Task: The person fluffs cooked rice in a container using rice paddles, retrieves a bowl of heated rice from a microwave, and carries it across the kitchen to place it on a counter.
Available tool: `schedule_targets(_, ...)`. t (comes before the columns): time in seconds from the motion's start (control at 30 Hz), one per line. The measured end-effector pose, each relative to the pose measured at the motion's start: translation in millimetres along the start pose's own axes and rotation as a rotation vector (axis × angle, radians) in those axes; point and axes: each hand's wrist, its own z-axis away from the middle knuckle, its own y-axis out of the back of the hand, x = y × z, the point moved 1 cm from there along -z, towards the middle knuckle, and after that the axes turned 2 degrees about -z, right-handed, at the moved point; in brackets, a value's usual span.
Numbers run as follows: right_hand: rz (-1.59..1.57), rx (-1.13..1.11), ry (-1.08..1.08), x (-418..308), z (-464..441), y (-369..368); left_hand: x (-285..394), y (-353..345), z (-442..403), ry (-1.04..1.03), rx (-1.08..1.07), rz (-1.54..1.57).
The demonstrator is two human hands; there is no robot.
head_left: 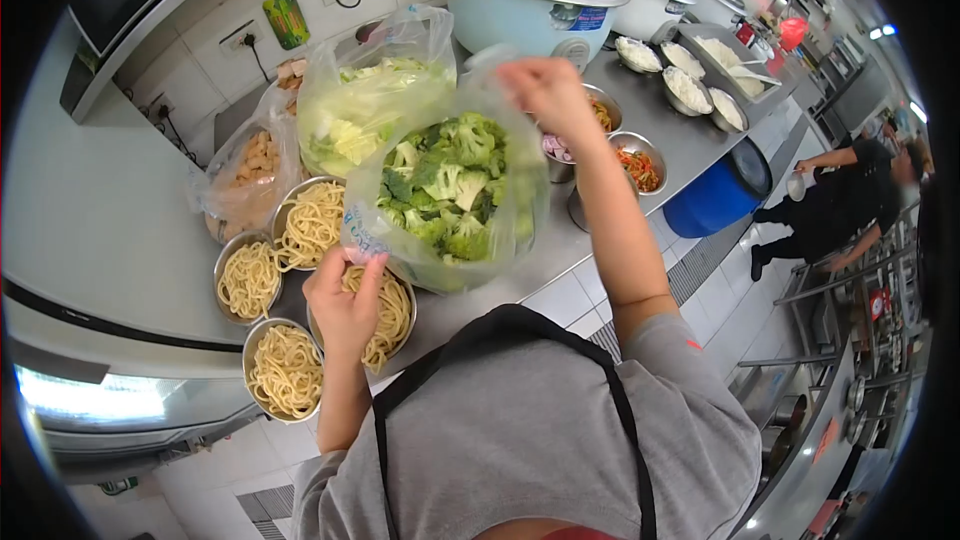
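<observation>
A clear plastic bag [365, 202] full of broccoli florets [462, 175] stands with its mouth spread wide on the steel counter. My left hand [345, 302] pinches the near left edge of the bag between thumb and fingers. At the far right edge, my right hand [545, 90] is closed on the bag's rim, slightly blurred. Bowls of thick noodles [312, 225] lie around my left hand, one partly hidden under it. Behind the broccoli is another bag with chopped cabbage [350, 135]. A bag of tan cubes [258, 160] lies to its left.
Large rice cookers [535, 15] line the wall. Metal containers of sliced vegetables [638, 168] stand right of my right arm. Bowls of white rice [686, 90] sit farther right. A blue drum [715, 195] is beside the counter; a person in black [845, 195] stands beyond it.
</observation>
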Motion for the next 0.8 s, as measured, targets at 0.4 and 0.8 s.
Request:
schedule_targets(0.4, 0.286, 0.141, -0.049, 38, 58, 68, 3, 2, 0, -0.059, -0.035, 0.050)
schedule_targets(0.8, 0.147, 0.074, 0.304, -13, 61, 15, 58, -52, -29, -0.638, -0.357, -0.387)
